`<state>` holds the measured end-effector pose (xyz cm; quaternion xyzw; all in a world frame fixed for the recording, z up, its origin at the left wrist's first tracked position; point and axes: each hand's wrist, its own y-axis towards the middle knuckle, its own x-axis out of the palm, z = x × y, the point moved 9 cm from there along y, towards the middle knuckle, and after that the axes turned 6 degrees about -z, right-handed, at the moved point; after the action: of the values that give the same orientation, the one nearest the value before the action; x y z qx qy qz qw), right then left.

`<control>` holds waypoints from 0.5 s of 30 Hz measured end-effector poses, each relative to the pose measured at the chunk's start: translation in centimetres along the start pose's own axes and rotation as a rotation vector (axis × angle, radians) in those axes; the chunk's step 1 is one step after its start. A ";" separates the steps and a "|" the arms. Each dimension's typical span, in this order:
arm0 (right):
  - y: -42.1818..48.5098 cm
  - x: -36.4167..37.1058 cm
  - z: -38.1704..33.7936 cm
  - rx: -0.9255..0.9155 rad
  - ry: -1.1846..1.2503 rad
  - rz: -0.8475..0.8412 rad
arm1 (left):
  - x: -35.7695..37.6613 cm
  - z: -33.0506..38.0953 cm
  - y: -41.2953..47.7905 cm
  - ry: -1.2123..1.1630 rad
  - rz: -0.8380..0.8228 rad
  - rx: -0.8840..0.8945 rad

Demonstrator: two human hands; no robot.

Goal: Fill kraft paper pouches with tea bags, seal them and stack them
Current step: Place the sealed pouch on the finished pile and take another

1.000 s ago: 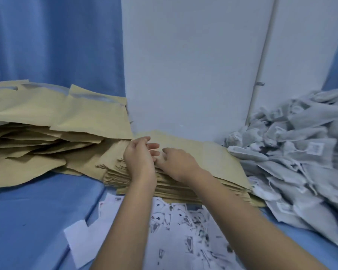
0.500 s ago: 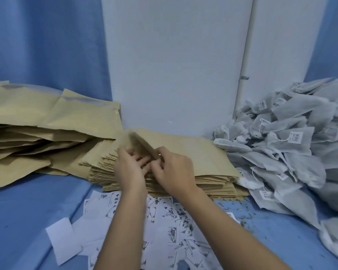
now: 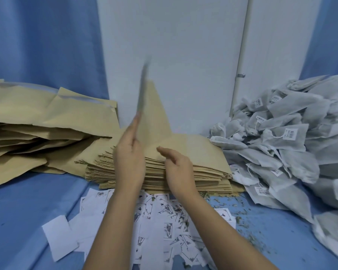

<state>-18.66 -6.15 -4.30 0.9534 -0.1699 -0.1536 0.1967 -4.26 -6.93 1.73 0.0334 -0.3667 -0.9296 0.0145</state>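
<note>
Fingers (image 3: 135, 123) of left hand (image 3: 128, 154) lie nearly straight, pinching one kraft pouch (image 3: 154, 117) at frame centre. Pouch stands on end, long axis near vertical, top blurred. Right hand (image 3: 177, 168) relaxed, holding nothing, over pouch stack (image 3: 199, 151).

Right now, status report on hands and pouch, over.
Left hand holds one pouch upright above the stack. Right hand open, empty. Tea bags piled right, nothing in the way.

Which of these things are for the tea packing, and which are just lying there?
For the job: lifted pouch in left hand, flat pouch stack, tea bag heap, pouch pile at left.
Just lying about: printed paper slips, loose tea crumbs.
</note>
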 end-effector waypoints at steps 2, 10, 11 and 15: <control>0.4 -0.4 0.8 0.100 0.347 0.025 | 2.7 2.0 -0.6 0.260 -0.205 0.228; -0.5 0.0 3.7 0.391 1.289 0.011 | 8.5 -1.3 -3.3 0.794 -0.665 0.061; -0.5 -0.1 3.9 0.407 1.279 -0.004 | 8.6 -1.7 -3.4 0.771 -0.676 0.019; -0.6 -0.3 4.4 0.391 1.245 -0.032 | 8.3 -3.5 -3.3 0.604 -0.694 -0.157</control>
<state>-20.34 -6.99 -8.35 0.8847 -0.0347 0.4581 0.0788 -12.27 -7.37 -3.50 0.4221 -0.2418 -0.8531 -0.1887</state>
